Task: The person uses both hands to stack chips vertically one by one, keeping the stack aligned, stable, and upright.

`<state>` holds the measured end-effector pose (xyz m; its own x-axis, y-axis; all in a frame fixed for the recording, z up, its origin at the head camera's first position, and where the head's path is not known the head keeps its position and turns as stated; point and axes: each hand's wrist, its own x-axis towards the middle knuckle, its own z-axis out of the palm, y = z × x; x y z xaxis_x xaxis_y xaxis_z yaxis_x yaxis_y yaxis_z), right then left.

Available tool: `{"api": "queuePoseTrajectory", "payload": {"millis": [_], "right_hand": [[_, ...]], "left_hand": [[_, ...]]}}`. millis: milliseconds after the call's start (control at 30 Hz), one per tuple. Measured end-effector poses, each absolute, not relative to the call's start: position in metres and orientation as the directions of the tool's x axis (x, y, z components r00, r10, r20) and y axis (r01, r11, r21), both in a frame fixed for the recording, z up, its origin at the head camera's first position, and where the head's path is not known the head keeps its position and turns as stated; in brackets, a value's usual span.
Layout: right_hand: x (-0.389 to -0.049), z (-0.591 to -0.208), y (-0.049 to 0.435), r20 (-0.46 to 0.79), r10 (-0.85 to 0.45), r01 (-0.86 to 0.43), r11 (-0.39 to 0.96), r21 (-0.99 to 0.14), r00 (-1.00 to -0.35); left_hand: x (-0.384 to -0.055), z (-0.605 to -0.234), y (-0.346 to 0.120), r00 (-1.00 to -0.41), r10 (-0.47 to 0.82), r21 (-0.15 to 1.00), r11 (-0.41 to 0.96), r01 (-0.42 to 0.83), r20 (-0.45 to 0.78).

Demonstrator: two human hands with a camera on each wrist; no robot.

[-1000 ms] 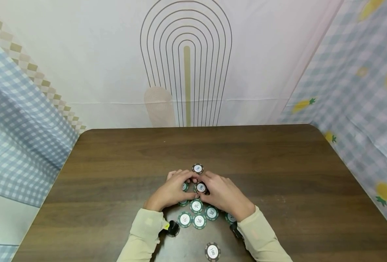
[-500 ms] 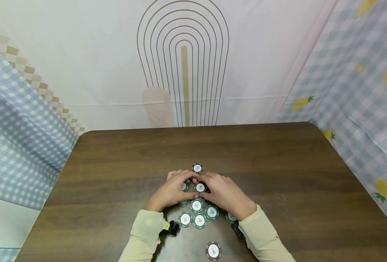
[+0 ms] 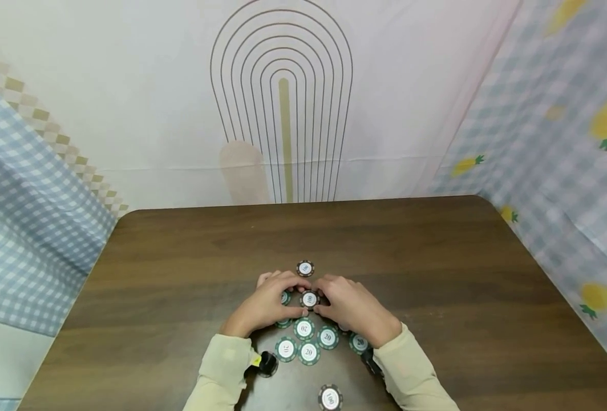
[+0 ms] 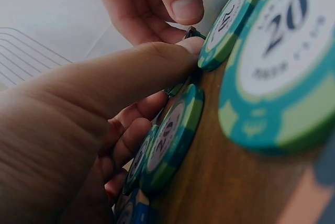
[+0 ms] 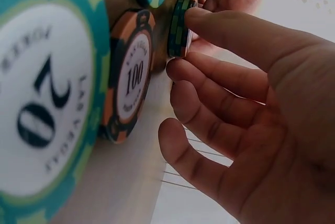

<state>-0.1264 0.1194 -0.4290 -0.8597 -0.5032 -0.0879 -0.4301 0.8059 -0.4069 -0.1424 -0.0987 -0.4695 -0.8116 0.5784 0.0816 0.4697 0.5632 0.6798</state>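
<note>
Between both hands stands a small stack of poker chips [image 3: 309, 299], with a black-edged 100 chip on top and green edges below it in the right wrist view. My left hand [image 3: 267, 302] curves round its left side, thumb at the near edge and index finger at the far edge. From the right, my right hand [image 3: 352, 305] has thumb and index finger at the rim; in the right wrist view the thumb presses the stack's edge [image 5: 179, 28] and the other fingers are bent. A green 20 chip [image 3: 304, 328] lies just nearer than the stack.
More green chips [image 3: 328, 337] lie flat on the brown wooden table [image 3: 437, 257], some partly hidden by the hands. One black 100 chip [image 3: 305, 268] sits beyond the stack, another [image 3: 330, 397] near the front. An orange-and-black 100 chip [image 5: 133, 75] shows below the right hand.
The index fingertips have parted a little at the stack's far edge, so its top chip shows more fully. The right fingers have eased slightly rightward. The head view has shifted slightly.
</note>
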Motion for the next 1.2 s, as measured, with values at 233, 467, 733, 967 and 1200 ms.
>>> {"api": "queuePoseTrajectory", "payload": {"millis": [233, 467, 733, 967, 1200], "right_hand": [[-0.123, -0.428, 0.121, -0.063, -0.504, -0.427, 0.786, -0.446, -0.861], [-0.121, -0.42, 0.13, -0.04, -0.491, -0.42, 0.782, -0.46, -0.87], [-0.107, -0.41, 0.148, -0.107, -0.451, -0.37, 0.828, -0.422, -0.886], [-0.088, -0.408, 0.164, -0.115, -0.424, -0.356, 0.856, -0.374, -0.898], [-0.07, -0.408, 0.172, -0.145, -0.412, -0.345, 0.875, -0.339, -0.9]], "left_hand": [[-0.137, -0.469, -0.103, -0.814, 0.576, 0.668, 0.577, 0.469, 0.074], [-0.141, -0.466, -0.1, -0.797, 0.6, 0.649, 0.581, 0.491, 0.066], [-0.144, -0.464, -0.102, -0.798, 0.601, 0.656, 0.582, 0.481, 0.052], [-0.142, -0.466, -0.101, -0.801, 0.596, 0.659, 0.584, 0.474, 0.049], [-0.141, -0.467, -0.099, -0.803, 0.594, 0.666, 0.581, 0.469, 0.047]]}}
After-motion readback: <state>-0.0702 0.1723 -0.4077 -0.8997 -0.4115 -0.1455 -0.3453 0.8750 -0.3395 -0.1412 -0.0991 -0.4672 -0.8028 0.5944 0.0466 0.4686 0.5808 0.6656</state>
